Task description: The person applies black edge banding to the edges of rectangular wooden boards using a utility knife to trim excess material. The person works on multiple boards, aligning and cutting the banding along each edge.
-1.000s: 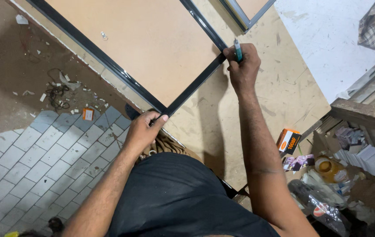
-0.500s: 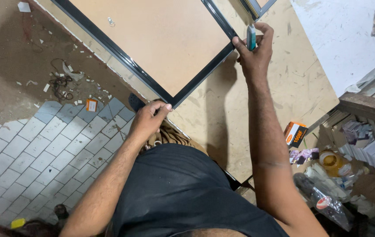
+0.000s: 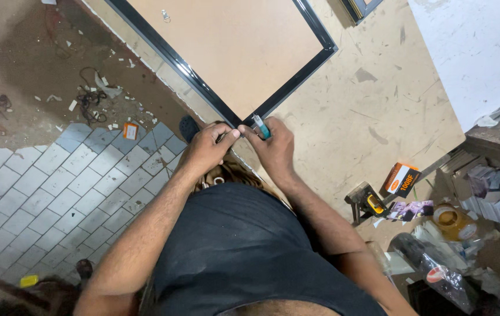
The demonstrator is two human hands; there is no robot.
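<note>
A tan backing board in a black frame (image 3: 285, 88) lies flat on a scuffed wooden worktable (image 3: 367, 117). Its near corner points at me. My left hand (image 3: 206, 149) pinches that corner with thumb and fingertips. My right hand (image 3: 273, 146) rests just beside it on the table, fingers curled around a small teal and white pen-like tool (image 3: 261, 126) whose tip touches the frame's corner. The two hands almost touch each other.
An orange and black box (image 3: 401, 178), a yellow and black power tool (image 3: 367, 202), a jar (image 3: 452, 221) and scattered clutter sit at the table's right edge. Grey tiled floor (image 3: 57, 193) with debris and a small orange box (image 3: 129, 130) lies at left.
My right hand slid with the tool from the frame's far right corner down along the edge to the near corner. My left hand stayed at that corner. The view shifted closer.
</note>
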